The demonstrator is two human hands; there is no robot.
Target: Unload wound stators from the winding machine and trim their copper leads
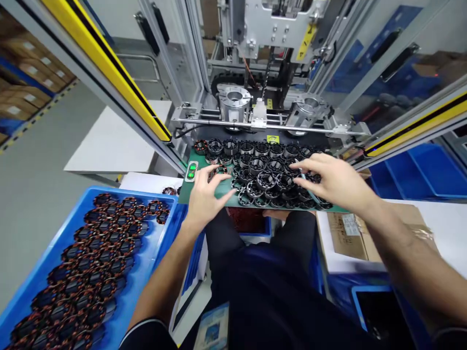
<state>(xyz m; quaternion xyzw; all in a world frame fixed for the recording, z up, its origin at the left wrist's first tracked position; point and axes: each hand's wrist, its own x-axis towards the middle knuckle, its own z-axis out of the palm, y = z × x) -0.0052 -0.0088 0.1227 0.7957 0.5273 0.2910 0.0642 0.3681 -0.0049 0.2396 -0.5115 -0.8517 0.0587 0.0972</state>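
My left hand (206, 197) is over the left part of the green work surface (199, 192), thumb and fingers apart. Just beyond its fingertips lies a copper-wound stator (221, 169); contact cannot be made out. My right hand (330, 180) reaches in from the right, its thumb and forefinger spread beside a black ring-shaped stator core (285, 182). A thin pale-blue stick (309, 188) shows below that hand, partly hidden by it. Several black and silver stator cores (266, 180) stand packed, some stacked, between the hands.
A blue tray (146, 265) of copper-wound stators stands at lower left. Behind the cores are two metal cylindrical fixtures (234, 104) and a crossbar (270, 125). Yellow-striped posts (120, 73) flank the station. A cardboard box (346, 236) lies at right. A green-lit switch (191, 171) sits at the left edge.
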